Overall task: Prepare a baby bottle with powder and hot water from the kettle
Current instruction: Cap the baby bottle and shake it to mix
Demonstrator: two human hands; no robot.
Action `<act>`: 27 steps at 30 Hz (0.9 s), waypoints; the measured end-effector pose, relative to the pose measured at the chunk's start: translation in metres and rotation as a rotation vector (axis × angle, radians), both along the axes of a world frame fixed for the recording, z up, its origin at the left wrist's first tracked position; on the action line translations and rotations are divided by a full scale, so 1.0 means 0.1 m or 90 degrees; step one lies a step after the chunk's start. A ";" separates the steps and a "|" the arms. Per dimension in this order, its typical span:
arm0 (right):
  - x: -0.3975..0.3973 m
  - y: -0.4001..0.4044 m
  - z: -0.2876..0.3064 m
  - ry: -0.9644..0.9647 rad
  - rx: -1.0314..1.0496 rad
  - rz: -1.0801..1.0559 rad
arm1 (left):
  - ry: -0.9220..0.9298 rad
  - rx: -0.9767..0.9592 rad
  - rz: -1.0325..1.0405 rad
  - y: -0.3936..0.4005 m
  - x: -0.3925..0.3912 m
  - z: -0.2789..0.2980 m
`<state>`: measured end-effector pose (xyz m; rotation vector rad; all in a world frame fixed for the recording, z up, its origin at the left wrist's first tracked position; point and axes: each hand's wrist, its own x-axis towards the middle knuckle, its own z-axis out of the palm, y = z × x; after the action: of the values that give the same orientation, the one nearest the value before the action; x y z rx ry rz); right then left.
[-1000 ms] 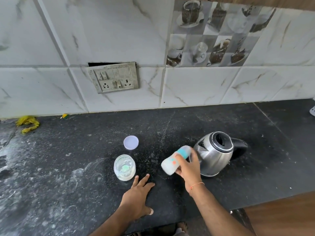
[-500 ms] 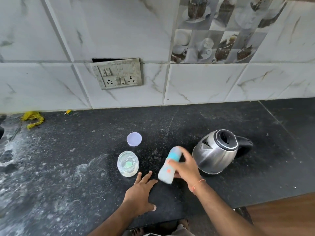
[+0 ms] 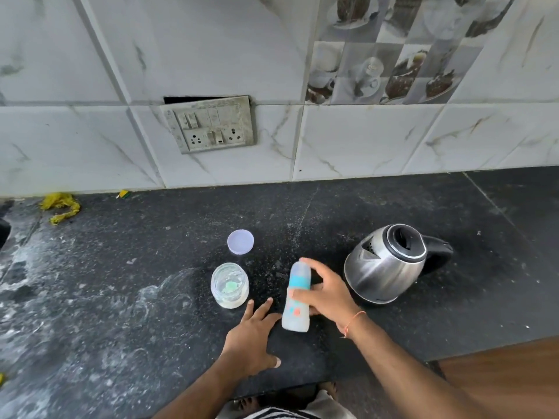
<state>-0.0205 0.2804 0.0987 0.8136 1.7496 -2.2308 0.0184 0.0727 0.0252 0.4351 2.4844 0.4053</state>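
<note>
A capped baby bottle (image 3: 297, 309) with a teal collar stands nearly upright on the black counter (image 3: 121, 297), holding pale liquid. My right hand (image 3: 325, 294) is wrapped around its right side. Flat on the counter just left of the bottle lies my left hand (image 3: 252, 337), fingers spread and holding nothing. An open glass jar (image 3: 230, 285) of white powder with a green scoop inside sits to the left. A steel kettle (image 3: 384, 264) with a black handle and open lid stands right of the bottle.
The jar's lilac lid (image 3: 240, 241) lies behind the jar. A tiled wall with a switch and socket plate (image 3: 208, 124) backs the counter. Yellow scraps (image 3: 60, 207) lie at far left. White powder smears the counter's left side. A wooden surface (image 3: 499, 373) is at lower right.
My right hand has swung the bottle from tilted in the air near the kettle down to nearly upright on the counter. The left hand has stayed flat.
</note>
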 end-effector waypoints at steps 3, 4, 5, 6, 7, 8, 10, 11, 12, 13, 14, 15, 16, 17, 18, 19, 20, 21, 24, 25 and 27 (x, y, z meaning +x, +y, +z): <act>-0.02 0.04 -0.05 0.046 0.060 -0.058 | -0.003 -0.001 -0.004 0.02 -0.03 -0.04; -0.03 0.06 -0.04 0.043 0.063 -0.059 | -0.011 0.005 0.002 0.03 -0.03 -0.03; -0.03 0.05 -0.01 0.044 0.086 0.005 | -0.024 0.020 0.008 0.02 -0.02 0.00; 0.01 0.03 0.01 0.040 0.104 0.089 | -0.042 0.048 0.019 0.02 -0.03 0.02; 0.04 0.01 0.00 0.042 0.138 0.152 | -0.064 0.090 0.036 0.02 -0.04 0.08; 0.05 0.00 -0.03 0.047 0.153 0.156 | -0.090 0.139 0.062 0.02 -0.05 0.13; 0.00 0.05 -0.02 0.058 0.109 0.064 | -0.146 0.260 0.150 0.07 -0.11 0.30; -0.03 0.07 0.00 0.070 0.078 0.030 | -0.191 0.332 0.208 0.11 -0.13 0.39; -0.07 0.08 0.04 0.085 0.062 0.031 | -0.241 0.412 0.256 0.15 -0.15 0.47; -0.08 0.08 0.08 0.097 0.048 0.051 | -0.281 0.480 0.289 0.18 -0.16 0.53; -0.08 0.07 0.10 0.107 0.042 0.074 | -0.309 0.529 0.305 0.21 -0.16 0.59; -0.08 0.08 0.13 0.114 0.029 0.090 | -0.326 0.568 0.317 0.23 -0.16 0.65; -0.08 0.10 0.15 0.117 0.021 0.107 | -0.338 0.608 0.333 0.24 -0.14 0.68; -0.08 0.12 0.18 0.120 0.012 0.122 | -0.357 0.655 0.357 0.25 -0.13 0.73; -0.08 0.15 0.21 0.124 0.012 0.135 | -0.384 0.702 0.394 0.26 -0.13 0.75; -0.08 0.17 0.24 0.130 0.012 0.148 | -0.412 0.745 0.427 0.28 -0.13 0.77; -0.08 0.20 0.28 0.136 0.014 0.166 | -0.423 0.772 0.439 0.28 -0.13 0.79; -0.07 0.22 0.30 0.140 0.011 0.182 | -0.414 0.779 0.436 0.29 -0.14 0.79; -0.05 0.30 0.38 0.147 0.011 0.214 | -0.345 0.771 0.402 0.31 -0.16 0.79; -0.04 0.32 0.39 0.148 0.013 0.216 | -0.316 0.771 0.406 0.31 -0.16 0.80; 0.00 0.34 0.39 0.150 0.028 0.214 | -0.260 0.774 0.425 0.33 -0.17 0.80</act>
<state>-0.0204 0.3147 0.1381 0.2424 1.8764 -2.1327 0.0013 0.1057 0.1055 -0.0813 1.6564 2.0397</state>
